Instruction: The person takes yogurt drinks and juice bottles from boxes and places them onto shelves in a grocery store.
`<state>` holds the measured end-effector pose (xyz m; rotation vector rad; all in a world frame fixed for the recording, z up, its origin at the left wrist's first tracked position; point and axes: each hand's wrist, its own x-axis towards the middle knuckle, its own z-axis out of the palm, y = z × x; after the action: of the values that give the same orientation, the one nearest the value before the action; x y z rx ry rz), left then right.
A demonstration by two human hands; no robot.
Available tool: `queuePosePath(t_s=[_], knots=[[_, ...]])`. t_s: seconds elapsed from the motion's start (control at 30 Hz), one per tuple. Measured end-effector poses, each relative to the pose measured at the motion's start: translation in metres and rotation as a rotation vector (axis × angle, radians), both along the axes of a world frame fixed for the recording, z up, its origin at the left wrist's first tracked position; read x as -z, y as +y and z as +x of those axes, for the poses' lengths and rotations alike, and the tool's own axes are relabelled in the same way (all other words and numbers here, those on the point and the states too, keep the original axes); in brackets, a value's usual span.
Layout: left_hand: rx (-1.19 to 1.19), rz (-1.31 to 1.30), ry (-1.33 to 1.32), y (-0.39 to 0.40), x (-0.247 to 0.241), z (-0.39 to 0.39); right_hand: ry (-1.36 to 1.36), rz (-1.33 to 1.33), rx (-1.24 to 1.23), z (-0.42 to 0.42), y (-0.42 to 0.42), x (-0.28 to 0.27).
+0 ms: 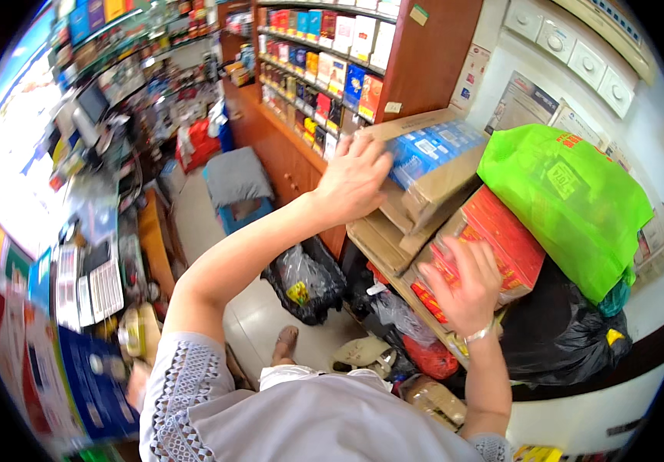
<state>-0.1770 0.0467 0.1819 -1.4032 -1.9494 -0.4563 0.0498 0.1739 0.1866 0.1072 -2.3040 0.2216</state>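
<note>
My left hand (pixel 357 179) reaches over the near left edge of an opened cardboard box (pixel 444 179), fingers spread; whether it touches the box cannot be told. Blue printed packs (pixel 433 147) lie in the box. My right hand (pixel 468 283), with a bracelet at the wrist, hovers blurred in front of a red printed carton (pixel 508 237), fingers apart and nothing seen between them. Flattened brown cardboard (pixel 378 239) lies under the opened box. A bright green bag (pixel 563 202) rests beside the red carton, above a black plastic bag (pixel 557 329).
A wooden cabinet (pixel 430 63) holds shelves of small boxes. On the floor stand a black-lined bin (pixel 303 283) and a stool with a grey cushion (pixel 239 176). Plastic bags (pixel 427 355) fill the space under the shelf. A cluttered glass counter (pixel 98 213) runs along the left.
</note>
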Motion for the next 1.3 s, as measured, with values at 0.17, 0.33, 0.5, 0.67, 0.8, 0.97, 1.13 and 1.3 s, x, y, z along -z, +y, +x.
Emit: queuePosePath(t_s=[0.17,0.33,0.5,0.67,0.8,0.97,1.13,1.3], knots=[[-0.011,-0.192,0.151,0.065,-0.006,-0.079,-0.081,0.354,0.275,-0.137,-0.004,-0.009],[0.047,-0.303,0.014,0.103,-0.016,-0.118,-0.388,0.347,0.673,-0.172,0.02,-0.002],[0.194,-0.171,-0.304,0.1,-0.032,-0.156,-0.282,0.156,0.758,-0.171,0.014,-0.009],[0.325,0.001,-0.407,0.097,-0.021,-0.169,-0.142,-0.237,0.643,-0.152,0.021,-0.012],[0.279,-0.014,-0.475,0.09,-0.02,-0.183,-0.013,-0.584,0.475,-0.134,0.042,0.001],[0.271,0.008,-0.233,0.084,-0.009,-0.181,-0.106,-0.655,0.456,-0.13,0.044,-0.005],[0.809,-0.188,0.226,0.068,-0.024,-0.161,-0.148,0.233,0.358,-0.166,0.036,-0.034],[0.872,-0.576,0.469,0.06,-0.025,-0.172,-0.653,0.248,0.272,-0.183,0.028,-0.02]])
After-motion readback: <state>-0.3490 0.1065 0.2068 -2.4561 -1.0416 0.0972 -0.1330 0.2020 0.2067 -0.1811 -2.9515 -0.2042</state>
